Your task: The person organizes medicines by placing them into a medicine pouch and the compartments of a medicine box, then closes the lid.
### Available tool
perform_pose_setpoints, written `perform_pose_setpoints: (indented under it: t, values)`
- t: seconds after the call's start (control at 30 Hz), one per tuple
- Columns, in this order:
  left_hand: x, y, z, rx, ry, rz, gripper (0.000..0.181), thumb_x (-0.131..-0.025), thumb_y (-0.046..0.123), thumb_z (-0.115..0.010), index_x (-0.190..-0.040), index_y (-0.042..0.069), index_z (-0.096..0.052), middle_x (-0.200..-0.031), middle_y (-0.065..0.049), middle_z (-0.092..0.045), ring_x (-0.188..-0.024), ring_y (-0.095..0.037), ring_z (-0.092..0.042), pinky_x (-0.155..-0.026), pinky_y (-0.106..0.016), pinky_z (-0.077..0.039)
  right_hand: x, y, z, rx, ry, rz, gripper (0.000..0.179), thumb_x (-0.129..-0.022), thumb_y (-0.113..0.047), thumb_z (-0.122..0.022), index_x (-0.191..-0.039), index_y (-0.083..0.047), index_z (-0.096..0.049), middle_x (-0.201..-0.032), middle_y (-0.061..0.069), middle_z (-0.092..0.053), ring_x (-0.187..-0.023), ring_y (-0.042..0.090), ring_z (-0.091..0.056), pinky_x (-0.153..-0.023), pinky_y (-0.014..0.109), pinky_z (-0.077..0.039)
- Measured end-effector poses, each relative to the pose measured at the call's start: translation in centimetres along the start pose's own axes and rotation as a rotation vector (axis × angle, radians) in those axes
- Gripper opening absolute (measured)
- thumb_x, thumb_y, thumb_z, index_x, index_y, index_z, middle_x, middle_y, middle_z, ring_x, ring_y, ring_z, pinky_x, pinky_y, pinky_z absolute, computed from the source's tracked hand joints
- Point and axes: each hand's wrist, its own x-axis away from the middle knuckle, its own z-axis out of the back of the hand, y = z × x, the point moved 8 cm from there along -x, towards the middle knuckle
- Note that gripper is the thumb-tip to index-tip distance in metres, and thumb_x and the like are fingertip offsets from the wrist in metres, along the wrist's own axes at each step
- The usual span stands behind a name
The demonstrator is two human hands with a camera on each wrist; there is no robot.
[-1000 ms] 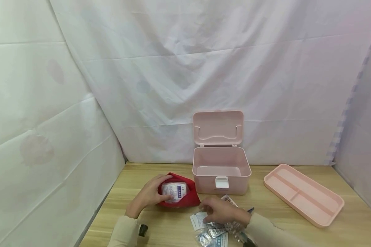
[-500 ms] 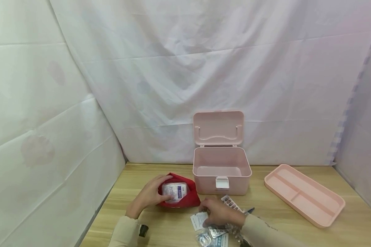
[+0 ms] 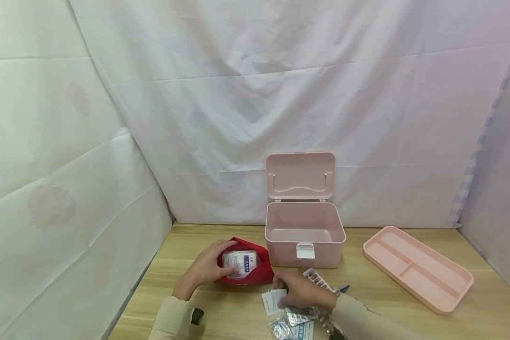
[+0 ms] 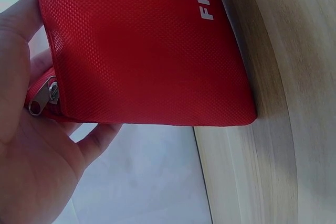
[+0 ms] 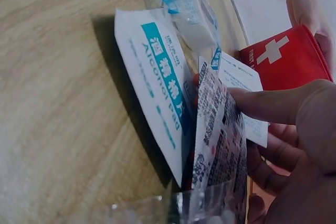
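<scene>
My left hand point(image 3: 209, 263) grips the side of a red first-aid pouch point(image 3: 261, 274), its thumb inside the gaping mouth. A clear-wrapped white pack with purple print point(image 3: 241, 263) lies within. In the left wrist view, the pouch's zipper pull point(image 4: 44, 97) hangs by the palm. My right hand point(image 3: 301, 289) is low over a small pile in front of the box, pinching a flat white packet point(image 5: 241, 77) between thumb and curled fingers. Close against the thumb, a printed foil blister pack point(image 5: 220, 135) stands tilted beside an alcohol pad packet point(image 5: 155, 85).
A pink box point(image 3: 303, 255) with its lid raised stands behind the pile. To the right lies a pink divided tray point(image 3: 416, 269). Near the right hand are a capsule blister strip point(image 3: 316, 277), a blue-tipped item point(image 3: 343, 289) and a clear-wrapped roll point(image 3: 282, 329). White cloth surrounds the table.
The right hand has shifted slightly over the pile, and the white packet at its thumb has moved a little. The capsule strip shows more. The left hand and pouch stay put.
</scene>
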Motion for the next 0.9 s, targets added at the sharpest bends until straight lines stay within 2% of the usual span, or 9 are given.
perform_pose_setpoints:
  t: [0.17, 0.37, 0.57, 0.73, 0.9]
  values:
    - [0.0, 0.0, 0.0, 0.001, -0.001, -0.004, 0.070, -0.078, 0.037, -0.084, -0.140, 0.020, -0.055, -0.138, -0.007, -0.056, -0.125, -0.029, -0.053, -0.100, -0.054, -0.049, -0.1, -0.2, 0.3, -0.077, 0.014, 0.039, 0.030, -0.075, -0.001, -0.081, -0.092, -0.013, -0.060, -0.078, -0.007, -0.055, -0.072, 0.003, -0.049, -0.064, 0.020, -0.044]
    - [0.0, 0.0, 0.1, 0.011, -0.003, 0.005, 0.071, -0.078, 0.037, -0.084, -0.140, 0.021, -0.054, -0.139, -0.006, -0.056, -0.125, -0.029, -0.053, -0.099, -0.054, -0.050, -0.3, -0.1, 0.6, -0.082, 0.012, 0.054, 0.026, -0.078, -0.005, -0.081, -0.091, -0.014, -0.061, -0.077, -0.009, -0.055, -0.071, 0.001, -0.050, -0.063, 0.020, -0.045]
    - [0.0, 0.0, 0.1, 0.013, 0.000, 0.008, 0.071, -0.078, 0.037, -0.084, -0.140, 0.021, -0.054, -0.139, -0.006, -0.056, -0.125, -0.028, -0.053, -0.099, -0.054, -0.050, -0.4, 0.1, 1.0, -0.081, -0.011, 0.006, 0.023, -0.080, -0.010, -0.082, -0.089, -0.016, -0.062, -0.073, -0.011, -0.055, -0.067, 0.000, -0.050, -0.062, 0.020, -0.045]
    - [-0.1, 0.0, 0.1, 0.012, -0.001, 0.016, 0.071, -0.078, 0.038, -0.084, -0.140, 0.021, -0.054, -0.138, -0.006, -0.056, -0.124, -0.028, -0.053, -0.099, -0.054, -0.050, -0.2, 0.3, 1.4, -0.071, -0.017, -0.063, 0.016, -0.083, -0.012, -0.079, -0.091, -0.016, -0.066, -0.078, -0.010, -0.059, -0.070, 0.004, -0.052, -0.063, 0.022, -0.045]
    - [0.0, -0.1, 0.1, 0.013, -0.005, 0.020, 0.071, -0.078, 0.038, -0.084, -0.140, 0.021, -0.054, -0.139, -0.007, -0.055, -0.125, -0.029, -0.052, -0.099, -0.055, -0.050, 0.0, 0.3, 1.8, -0.055, -0.004, -0.084, 0.012, -0.084, -0.013, -0.077, -0.093, -0.016, -0.070, -0.081, -0.010, -0.063, -0.072, 0.005, -0.054, -0.064, 0.023, -0.047]
